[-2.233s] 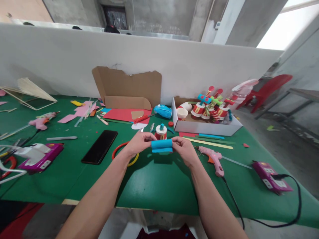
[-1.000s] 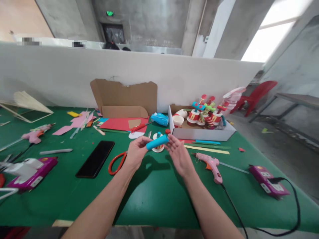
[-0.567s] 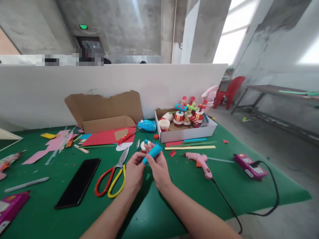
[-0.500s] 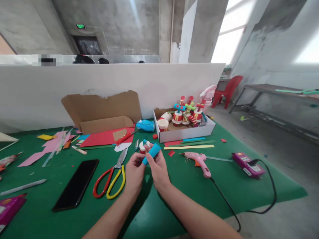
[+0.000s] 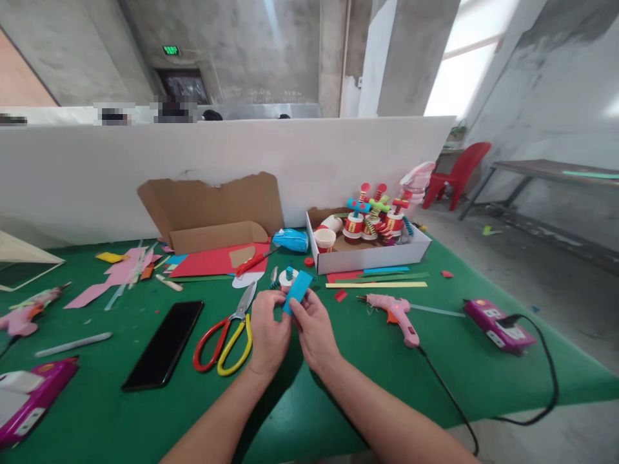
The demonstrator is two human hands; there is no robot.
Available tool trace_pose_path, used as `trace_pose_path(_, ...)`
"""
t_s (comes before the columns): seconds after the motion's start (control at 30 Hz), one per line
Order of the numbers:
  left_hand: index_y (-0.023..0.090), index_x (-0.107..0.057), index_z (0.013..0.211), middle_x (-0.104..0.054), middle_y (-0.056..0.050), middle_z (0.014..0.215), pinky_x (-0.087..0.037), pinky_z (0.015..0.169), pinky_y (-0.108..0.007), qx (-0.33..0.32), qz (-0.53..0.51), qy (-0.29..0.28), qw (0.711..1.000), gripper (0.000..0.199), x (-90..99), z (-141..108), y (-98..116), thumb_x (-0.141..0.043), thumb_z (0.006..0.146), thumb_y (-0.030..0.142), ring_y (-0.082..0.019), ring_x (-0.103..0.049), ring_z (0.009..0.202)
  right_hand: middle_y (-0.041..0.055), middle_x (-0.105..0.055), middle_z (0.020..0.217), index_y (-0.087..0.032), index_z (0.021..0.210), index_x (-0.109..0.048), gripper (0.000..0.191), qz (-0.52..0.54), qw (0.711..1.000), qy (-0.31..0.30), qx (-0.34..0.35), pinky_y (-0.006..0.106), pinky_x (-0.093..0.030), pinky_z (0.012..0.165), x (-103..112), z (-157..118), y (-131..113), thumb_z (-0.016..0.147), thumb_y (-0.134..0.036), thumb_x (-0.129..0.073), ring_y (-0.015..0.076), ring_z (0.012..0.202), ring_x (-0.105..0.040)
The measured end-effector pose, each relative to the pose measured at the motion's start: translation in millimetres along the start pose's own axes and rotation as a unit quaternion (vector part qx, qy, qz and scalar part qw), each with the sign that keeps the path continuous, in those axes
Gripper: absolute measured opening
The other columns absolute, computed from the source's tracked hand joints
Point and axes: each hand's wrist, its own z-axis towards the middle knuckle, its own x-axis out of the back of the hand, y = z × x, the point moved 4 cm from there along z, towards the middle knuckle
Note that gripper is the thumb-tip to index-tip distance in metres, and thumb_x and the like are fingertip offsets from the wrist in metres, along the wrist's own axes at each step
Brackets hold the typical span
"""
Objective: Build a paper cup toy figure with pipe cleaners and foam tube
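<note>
A smooth white partition panel (image 5: pixel 217 151) stands behind a glossy green tabletop (image 5: pixel 406 386), whose right edge slants back above the concrete floor. Against the panel rises a torn-edged brown cardboard sheet (image 5: pixel 217 206). To its right sits a shallow white cardboard box (image 5: pixel 377 260) of red-and-white paper-cup figures (image 5: pixel 354 227) with coiled paper limbs, crowded so that they partly hide one another.

Near the middle, the left hand (image 5: pixel 271 328) and the right hand (image 5: pixel 316 330) nearly meet above the tabletop. A flat, glossy black phone (image 5: pixel 164 345) lies well to their left; steel scissors (image 5: pixel 238 315) with one red and one yellow handle lie just beside the left hand. On the other side, a stretch of green surface runs between the right hand and a pink plastic glue gun (image 5: pixel 394 309). The picture's left edge cuts off a purple power block (image 5: pixel 48 393).

Both hands' fingers are clamped on the lower part of a bright blue paper piece (image 5: pixel 298 290), tilted up to the right. Its lower end is covered; whether it is rolled or folded is hard to make out. Just behind it, a white-topped cup (image 5: pixel 285 279) with a blue coil is half hidden.
</note>
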Motion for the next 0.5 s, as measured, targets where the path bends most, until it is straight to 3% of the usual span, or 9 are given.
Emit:
trace_pose_path(0.1, 0.021, -0.055, 0.085, -0.063, -0.006, 0.091, -0.045, 0.079, -0.033, -0.024, -0.007, -0.055, 0.998, 0.003, -3.3, 3, 2, -0.053, 0.083, 0.022, -0.021, -0.057, 0.088, 0.0065, -0.072, 0.103, -0.021, 0.1, -0.062, 0.036, -0.01, 1.0, 0.029, 0.004, 0.037, -0.051, 0.093, 12, 7, -3, 0.071, -0.039, -0.073, 0.0223, 0.1, -0.065)
trace_pose_path(0.2, 0.02, -0.058, 0.102, -0.063, -0.007, 0.104, -0.046, 0.083, -0.033, -0.044, -0.045, -0.119, 0.991, 0.024, 0.6, 10, 1, -0.055, 0.079, 0.017, -0.022, -0.057, 0.097, 0.0062, -0.072, 0.103, -0.021, 0.101, -0.061, 0.037, -0.041, 0.997, 0.057, 0.011, 0.037, -0.052, 0.09, 28, 16, -13, 0.072, -0.041, -0.071, 0.0218, 0.097, -0.066)
trace_pose_path(0.3, 0.019, -0.059, 0.104, -0.063, -0.006, 0.097, -0.047, 0.077, -0.03, 0.041, -0.11, -0.106, 0.987, 0.024, 15.6, 22, -11, -0.057, 0.08, 0.023, -0.018, -0.058, 0.087, 0.0045, -0.072, 0.105, -0.022, 0.105, -0.063, 0.037, -0.163, 0.986, 0.002, 0.03, 0.037, -0.051, 0.091, 36, 20, -25, 0.072, -0.037, -0.07, 0.0213, 0.097, -0.066)
trace_pose_path(0.4, 0.018, -0.062, 0.093, -0.064, -0.004, 0.086, -0.047, 0.067, -0.026, 0.156, -0.21, -0.122, 0.957, 0.02, 25.4, 33, -24, -0.057, 0.083, 0.034, -0.014, -0.057, 0.073, 0.0042, -0.071, 0.109, -0.024, 0.109, -0.065, 0.037, -0.342, 0.933, -0.068, 0.088, 0.039, -0.048, 0.095, 34, 17, -36, 0.073, -0.03, -0.07, 0.0224, 0.101, -0.064)
trace_pose_path(0.5, 0.016, -0.065, 0.088, -0.065, -0.005, 0.083, -0.047, 0.064, -0.025, 0.198, -0.269, -0.178, 0.926, 0.024, 27.7, 39, -28, -0.064, 0.077, 0.037, -0.014, -0.057, 0.071, 0.0055, -0.069, 0.117, -0.026, 0.114, -0.065, 0.039, -0.442, 0.879, -0.126, 0.126, 0.041, -0.044, 0.098, 28, 13, -41, 0.074, -0.023, -0.067, 0.0244, 0.108, -0.062)
